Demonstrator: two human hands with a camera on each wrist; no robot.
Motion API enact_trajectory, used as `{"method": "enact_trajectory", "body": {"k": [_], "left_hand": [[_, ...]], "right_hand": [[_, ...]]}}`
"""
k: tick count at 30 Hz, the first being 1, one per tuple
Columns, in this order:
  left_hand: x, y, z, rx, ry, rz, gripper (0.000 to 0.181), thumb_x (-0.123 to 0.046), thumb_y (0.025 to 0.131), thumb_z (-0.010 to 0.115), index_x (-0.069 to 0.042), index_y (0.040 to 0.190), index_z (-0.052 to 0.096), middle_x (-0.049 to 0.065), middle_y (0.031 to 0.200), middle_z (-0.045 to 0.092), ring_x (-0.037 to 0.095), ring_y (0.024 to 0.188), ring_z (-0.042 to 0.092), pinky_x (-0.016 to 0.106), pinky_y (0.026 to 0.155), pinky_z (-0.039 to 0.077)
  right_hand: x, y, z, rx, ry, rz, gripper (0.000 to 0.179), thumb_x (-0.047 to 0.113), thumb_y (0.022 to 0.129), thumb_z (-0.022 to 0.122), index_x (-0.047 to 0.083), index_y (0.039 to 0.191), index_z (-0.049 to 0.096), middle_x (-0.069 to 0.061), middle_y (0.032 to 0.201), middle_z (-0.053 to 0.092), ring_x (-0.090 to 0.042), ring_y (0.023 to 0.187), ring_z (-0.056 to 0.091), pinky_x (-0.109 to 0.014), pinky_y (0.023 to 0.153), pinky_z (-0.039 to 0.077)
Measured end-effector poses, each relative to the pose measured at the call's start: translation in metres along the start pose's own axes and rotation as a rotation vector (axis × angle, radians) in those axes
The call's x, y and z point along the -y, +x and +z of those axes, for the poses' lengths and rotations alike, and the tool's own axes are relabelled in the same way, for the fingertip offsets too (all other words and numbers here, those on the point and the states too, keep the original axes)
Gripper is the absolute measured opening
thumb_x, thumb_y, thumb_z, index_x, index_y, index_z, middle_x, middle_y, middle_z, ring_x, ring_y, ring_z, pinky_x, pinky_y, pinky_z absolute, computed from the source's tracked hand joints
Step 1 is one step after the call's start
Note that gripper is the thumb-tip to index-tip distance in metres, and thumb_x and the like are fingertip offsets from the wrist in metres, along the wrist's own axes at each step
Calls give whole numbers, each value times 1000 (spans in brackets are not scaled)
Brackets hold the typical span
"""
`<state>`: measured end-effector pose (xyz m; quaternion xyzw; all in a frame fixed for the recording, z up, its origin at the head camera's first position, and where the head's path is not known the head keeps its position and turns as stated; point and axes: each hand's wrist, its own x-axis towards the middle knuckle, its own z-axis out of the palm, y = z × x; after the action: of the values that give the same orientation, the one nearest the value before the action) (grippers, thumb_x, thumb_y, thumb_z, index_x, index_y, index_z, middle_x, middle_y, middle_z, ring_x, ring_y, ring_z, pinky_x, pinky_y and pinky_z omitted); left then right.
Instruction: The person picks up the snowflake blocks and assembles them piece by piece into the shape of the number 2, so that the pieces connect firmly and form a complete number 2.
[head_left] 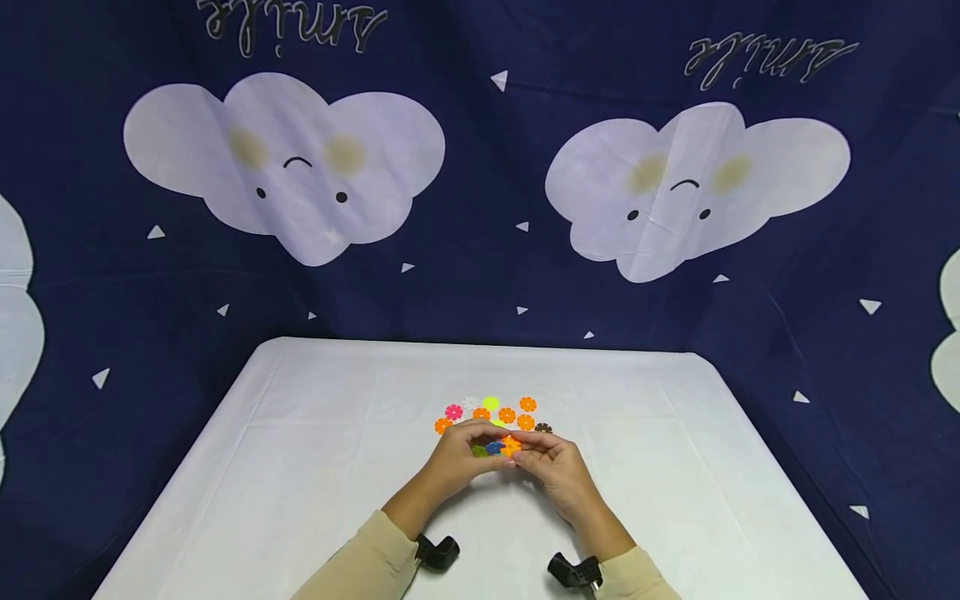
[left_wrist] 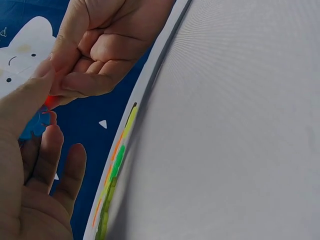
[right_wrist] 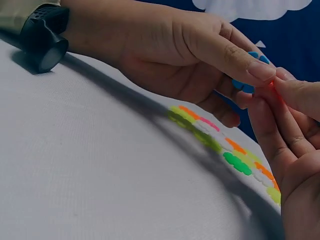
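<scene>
Both hands meet over the table, joining at the fingertips. My left hand pinches a blue snowflake-shaped plastic disc between thumb and fingers. An orange disc of the same notched kind is pinched by my right hand, right up against the blue one. In the left wrist view the blue disc shows under the left thumb. From the right wrist the blue disc is partly covered by the left thumb, and fingers hide most of the orange disc.
Loose discs lie on the white table just beyond the hands: several orange discs, a pink disc, a yellow disc and a dark brown disc. Behind the table hangs a dark blue cloth with clouds.
</scene>
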<state>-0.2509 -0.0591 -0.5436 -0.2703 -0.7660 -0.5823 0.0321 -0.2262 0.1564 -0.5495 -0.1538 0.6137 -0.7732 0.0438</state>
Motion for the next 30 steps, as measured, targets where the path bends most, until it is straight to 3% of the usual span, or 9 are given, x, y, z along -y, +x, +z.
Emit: {"method": "enact_trajectory", "body": {"k": [6,13,17,22,26,30], "left_hand": [[-1,-1,-1,-22,-46,-73,36,-18,83,93,-10,116,81,-5,112,73,17,101,67,32,87,58],[2,0,-4,-10,-53,-76,33,-17,86,91,-10,116,80,-3,113,72,19,96,66,33,84,59],[2,1,-8,-41,-97,-87,34,-11,85,91,-6,116,79,2,112,73,21,95,67,30,84,58],[5,4,-11,-131,-161,-102,35,-1,85,88,1,118,77,10,113,73,26,95,66,24,82,57],[8,5,-13,-187,-196,-102,35,3,85,87,4,118,76,14,114,72,28,97,65,21,80,55],[8,5,-15,-204,-232,-104,34,4,85,87,2,117,77,13,114,72,23,100,66,22,83,55]], "right_hand": [[1,0,3,2,-4,6,39,-7,97,71,-19,132,59,-24,114,70,-22,97,73,-34,87,59],[0,0,3,11,3,3,39,-7,98,69,-20,133,58,-26,113,70,-23,96,74,-36,88,59],[-1,1,2,10,-37,-15,36,-5,101,67,-19,132,59,-31,113,69,-24,95,74,-40,87,60],[0,3,2,-55,-109,-13,32,-2,101,69,-18,128,62,-36,111,68,-29,93,74,-46,85,61],[1,5,1,-125,-164,-3,30,-4,100,69,-20,124,63,-36,107,68,-34,91,73,-44,81,62],[1,9,1,-194,-328,-2,24,-2,98,73,-14,118,70,-25,99,72,-29,83,71,-35,73,62]]}}
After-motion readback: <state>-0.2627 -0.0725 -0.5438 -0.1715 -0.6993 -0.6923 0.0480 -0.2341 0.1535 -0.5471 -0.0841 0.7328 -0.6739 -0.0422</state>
